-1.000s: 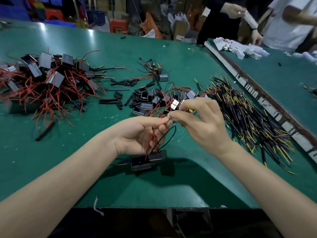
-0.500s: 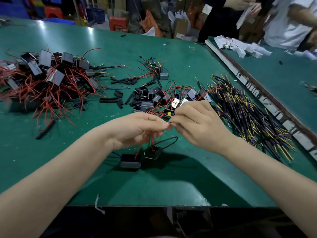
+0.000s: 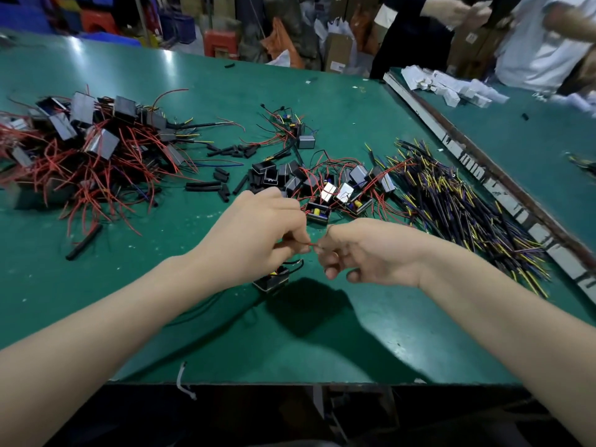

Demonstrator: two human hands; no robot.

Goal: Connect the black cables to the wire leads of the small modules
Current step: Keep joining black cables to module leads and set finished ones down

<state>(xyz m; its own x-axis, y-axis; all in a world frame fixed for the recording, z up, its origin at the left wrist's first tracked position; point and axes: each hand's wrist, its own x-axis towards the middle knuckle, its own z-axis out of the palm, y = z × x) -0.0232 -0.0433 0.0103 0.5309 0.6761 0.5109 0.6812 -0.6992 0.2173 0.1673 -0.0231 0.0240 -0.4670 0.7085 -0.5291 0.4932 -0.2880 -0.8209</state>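
Two hands: left hand [image 3: 254,233] and right hand [image 3: 364,253], fingers curled, pinching one red lead [image 3: 311,245] above one black module [image 3: 272,280]; three piles on green table [image 3: 338,333].

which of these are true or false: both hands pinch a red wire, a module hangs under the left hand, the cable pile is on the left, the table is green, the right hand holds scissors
1. Both hands pinch a red wire. True: the left hand and right hand meet on the red wire.
2. A module sits below the left hand. True: the module shows just under it, near the table.
3. The cable pile lies on the left. False: the cable pile is on the right; the left heap is red-wired modules.
4. The table is green. True: the table.
5. The right hand holds scissors. False: it pinches only the wire.
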